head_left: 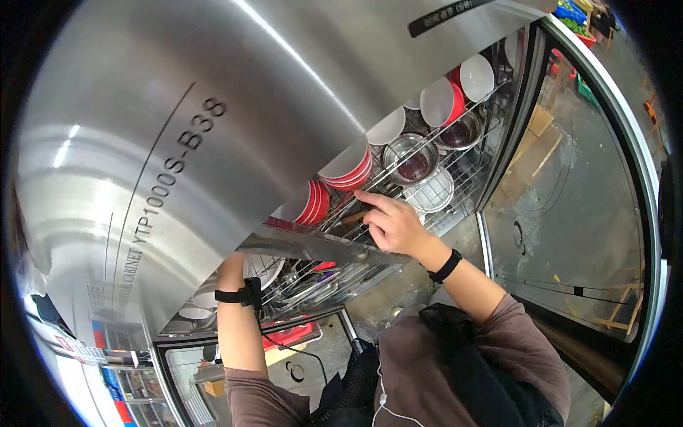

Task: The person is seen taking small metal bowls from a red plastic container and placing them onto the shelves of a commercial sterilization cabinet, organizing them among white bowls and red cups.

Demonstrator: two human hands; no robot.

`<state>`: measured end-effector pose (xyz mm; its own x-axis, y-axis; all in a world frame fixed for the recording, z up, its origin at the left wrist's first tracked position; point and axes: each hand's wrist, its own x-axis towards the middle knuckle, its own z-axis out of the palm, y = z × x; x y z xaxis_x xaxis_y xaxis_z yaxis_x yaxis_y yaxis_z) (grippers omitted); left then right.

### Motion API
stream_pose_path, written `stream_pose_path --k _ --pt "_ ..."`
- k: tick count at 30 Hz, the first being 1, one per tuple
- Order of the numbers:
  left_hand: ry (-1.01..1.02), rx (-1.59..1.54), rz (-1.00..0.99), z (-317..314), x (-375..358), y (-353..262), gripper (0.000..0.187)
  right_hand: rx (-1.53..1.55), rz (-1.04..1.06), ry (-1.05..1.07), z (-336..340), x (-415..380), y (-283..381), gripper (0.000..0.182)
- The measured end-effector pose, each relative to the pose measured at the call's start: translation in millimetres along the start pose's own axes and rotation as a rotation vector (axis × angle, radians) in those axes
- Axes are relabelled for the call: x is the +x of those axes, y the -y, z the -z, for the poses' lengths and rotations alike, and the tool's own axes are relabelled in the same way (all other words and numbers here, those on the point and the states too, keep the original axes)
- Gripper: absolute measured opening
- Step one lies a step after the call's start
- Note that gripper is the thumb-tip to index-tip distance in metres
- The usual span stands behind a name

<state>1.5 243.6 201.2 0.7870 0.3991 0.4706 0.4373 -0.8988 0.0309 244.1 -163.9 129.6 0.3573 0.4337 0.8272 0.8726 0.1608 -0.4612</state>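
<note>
My right hand (393, 224) reaches over the wire rack (469, 162) of a steel cabinet. Its index finger stretches towards a stack of red bowls (346, 171) with white insides. Finger and thumb are apart, and I see nothing held between them. Another stack of red bowls (313, 204) sits to the left, partly behind the cabinet panel. A round metal bowl (410, 158) and white plates (431, 193) lie right of the hand. My left forearm (240, 327) goes up under the steel panel, which hides the left hand's fingers.
The cabinet's steel front (213, 156) fills the upper left. An open glass door (576, 192) stands at the right and another glass door (292, 370) below left. More bowls (441, 102) line the rack's far end. A thin cable (306, 352) hangs by the left arm.
</note>
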Motion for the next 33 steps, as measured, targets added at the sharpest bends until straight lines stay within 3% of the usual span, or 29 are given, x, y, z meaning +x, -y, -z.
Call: stream_pose_path --k 17,21,25,31,33 --pt "0.082 0.024 -0.016 44.8 4.6 -8.5 0.037 0.068 -0.022 0.056 3.3 -3.0 -5.2 0.012" --pt "0.201 -0.053 0.02 54.0 -12.0 -36.5 0.038 0.07 -0.034 0.076 3.1 -3.8 -5.2 0.012" --pt "0.341 -0.238 0.326 75.3 -27.6 -98.2 0.039 0.075 -0.022 0.051 2.6 -4.6 -5.9 0.011" --pt "0.496 -0.222 0.283 84.2 -37.1 -144.2 0.037 0.07 -0.068 0.081 3.8 -6.5 -4.7 0.01" --pt "0.458 -0.262 0.25 78.0 -42.8 -144.7 0.034 0.086 -0.062 0.082 2.2 -7.2 -6.5 0.01"
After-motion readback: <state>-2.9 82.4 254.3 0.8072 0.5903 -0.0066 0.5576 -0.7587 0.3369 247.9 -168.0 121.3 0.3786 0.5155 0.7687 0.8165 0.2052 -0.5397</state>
